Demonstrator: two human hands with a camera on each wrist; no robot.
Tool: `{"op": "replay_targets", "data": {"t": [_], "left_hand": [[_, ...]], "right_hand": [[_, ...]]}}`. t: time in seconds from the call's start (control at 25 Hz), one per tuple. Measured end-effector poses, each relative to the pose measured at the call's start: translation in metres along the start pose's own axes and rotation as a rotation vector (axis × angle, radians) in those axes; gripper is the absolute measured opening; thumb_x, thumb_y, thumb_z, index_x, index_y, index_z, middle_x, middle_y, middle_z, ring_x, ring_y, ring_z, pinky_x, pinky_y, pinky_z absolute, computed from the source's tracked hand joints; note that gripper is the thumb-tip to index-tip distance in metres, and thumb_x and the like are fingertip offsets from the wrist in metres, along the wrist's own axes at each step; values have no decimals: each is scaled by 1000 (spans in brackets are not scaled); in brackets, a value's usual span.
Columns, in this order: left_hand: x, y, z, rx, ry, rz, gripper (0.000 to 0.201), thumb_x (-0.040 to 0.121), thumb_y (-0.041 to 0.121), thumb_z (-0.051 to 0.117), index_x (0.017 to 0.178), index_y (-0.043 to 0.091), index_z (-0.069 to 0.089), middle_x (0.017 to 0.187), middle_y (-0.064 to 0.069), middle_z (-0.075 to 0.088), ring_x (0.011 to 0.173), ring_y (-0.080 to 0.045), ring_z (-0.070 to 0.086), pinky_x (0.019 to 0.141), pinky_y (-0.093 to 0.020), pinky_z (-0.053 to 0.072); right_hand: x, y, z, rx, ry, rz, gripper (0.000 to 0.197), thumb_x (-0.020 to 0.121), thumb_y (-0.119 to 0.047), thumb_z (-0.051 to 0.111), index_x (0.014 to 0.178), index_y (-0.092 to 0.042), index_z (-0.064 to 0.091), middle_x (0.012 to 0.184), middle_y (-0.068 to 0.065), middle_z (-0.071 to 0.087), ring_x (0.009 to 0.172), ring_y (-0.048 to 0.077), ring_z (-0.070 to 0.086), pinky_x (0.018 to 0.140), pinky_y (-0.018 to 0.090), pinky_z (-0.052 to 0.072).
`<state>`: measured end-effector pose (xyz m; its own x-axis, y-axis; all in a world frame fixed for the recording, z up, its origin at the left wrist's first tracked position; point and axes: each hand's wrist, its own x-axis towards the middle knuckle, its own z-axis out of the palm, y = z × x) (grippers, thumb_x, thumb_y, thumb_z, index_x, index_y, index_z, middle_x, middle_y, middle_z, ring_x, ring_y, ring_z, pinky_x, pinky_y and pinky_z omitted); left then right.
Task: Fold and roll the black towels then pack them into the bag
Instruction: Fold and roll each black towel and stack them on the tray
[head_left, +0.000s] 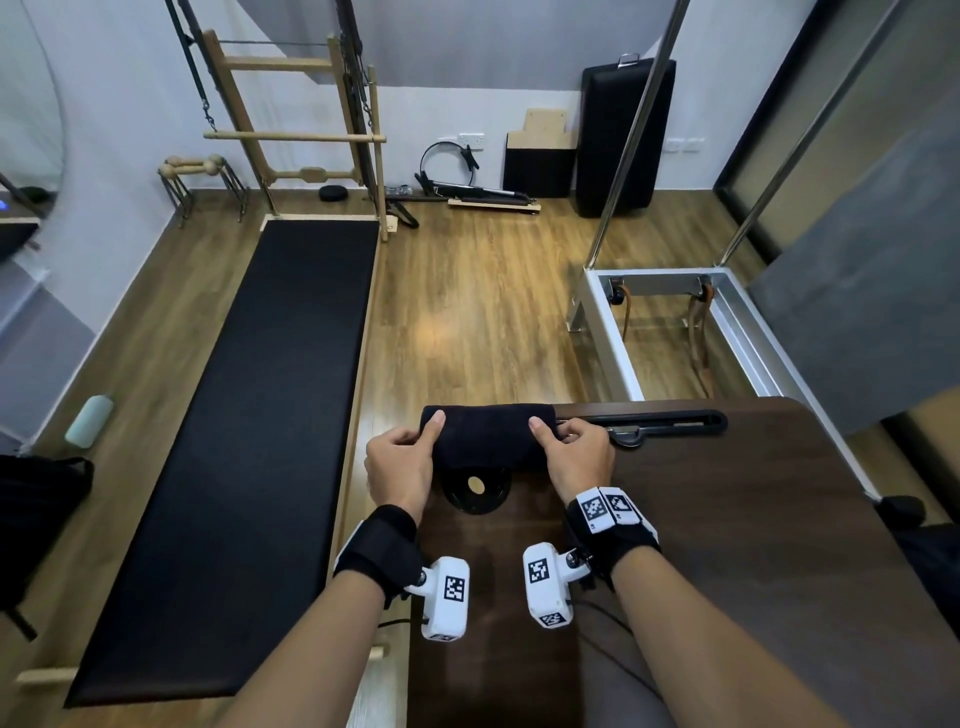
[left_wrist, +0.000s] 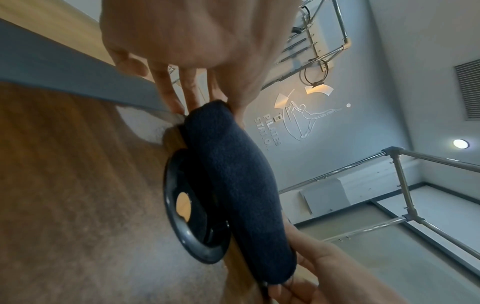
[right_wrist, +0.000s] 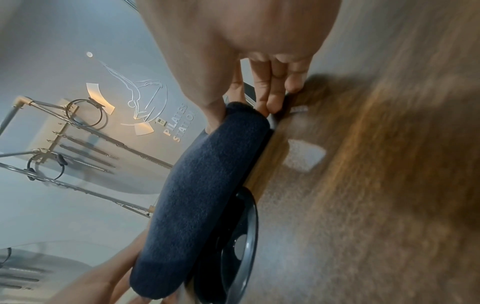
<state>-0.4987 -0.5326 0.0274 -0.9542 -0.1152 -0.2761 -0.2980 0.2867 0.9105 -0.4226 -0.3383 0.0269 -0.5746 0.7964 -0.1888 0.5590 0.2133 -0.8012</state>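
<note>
A black towel (head_left: 488, 434), rolled into a thick cylinder, lies across the far left corner of the dark wooden table (head_left: 753, 519). My left hand (head_left: 402, 457) grips its left end, thumb on top and fingers curled behind. My right hand (head_left: 574, 452) grips the right end the same way. The left wrist view shows the towel roll (left_wrist: 233, 181) held between both hands, and the right wrist view shows the roll (right_wrist: 205, 195) from the other side. A black bag (head_left: 36, 525) shows partly at the left edge, on the floor.
A round black cup recess (head_left: 475, 491) is set in the table just under the roll. A black slot (head_left: 665, 418) runs along the table's far edge. A long black padded bench (head_left: 249, 441) stands at left, a metal frame (head_left: 665, 332) at right.
</note>
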Motion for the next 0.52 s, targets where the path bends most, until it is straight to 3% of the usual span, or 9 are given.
{"op": "replay_targets", "data": {"t": [0.16, 0.24, 0.28, 0.4, 0.52], "left_hand": [[-4, 4, -9, 59, -60, 41, 46, 87, 61, 77, 71, 18, 79, 70, -2, 75, 76, -21, 73, 75, -41, 63], [-11, 6, -12, 68, -124, 42, 47, 95, 62, 67, 79, 20, 79, 78, 0, 76, 77, -13, 70, 76, -33, 60], [-14, 6, -12, 74, -148, 47, 49, 98, 60, 63, 81, 16, 78, 79, -2, 73, 77, -15, 69, 75, -32, 58], [-20, 2, -11, 103, -175, 76, 51, 103, 50, 59, 87, 5, 74, 82, -5, 68, 80, -22, 65, 69, -31, 53], [-17, 0, -13, 64, -191, 60, 45, 102, 50, 62, 101, 8, 78, 98, -4, 75, 96, -19, 70, 80, -32, 57]], "right_hand": [[-3, -1, -14, 57, -59, 6, 54, 80, -66, 75, 71, -13, 72, 62, -2, 69, 63, 5, 63, 58, 24, 46], [-8, 1, -20, 70, -105, 6, 61, 84, -66, 71, 66, -8, 68, 52, -3, 58, 54, 6, 55, 59, 27, 43], [-10, 1, -22, 69, -127, -4, 62, 87, -63, 70, 63, -6, 65, 50, -4, 54, 55, 9, 54, 61, 30, 43], [-13, 3, -24, 63, -177, -23, 58, 92, -52, 71, 72, 2, 71, 67, 5, 70, 76, 21, 68, 75, 33, 49], [-9, 3, -28, 81, -223, -25, 48, 89, -56, 73, 88, -9, 81, 80, -3, 76, 86, 15, 71, 86, 35, 56]]}}
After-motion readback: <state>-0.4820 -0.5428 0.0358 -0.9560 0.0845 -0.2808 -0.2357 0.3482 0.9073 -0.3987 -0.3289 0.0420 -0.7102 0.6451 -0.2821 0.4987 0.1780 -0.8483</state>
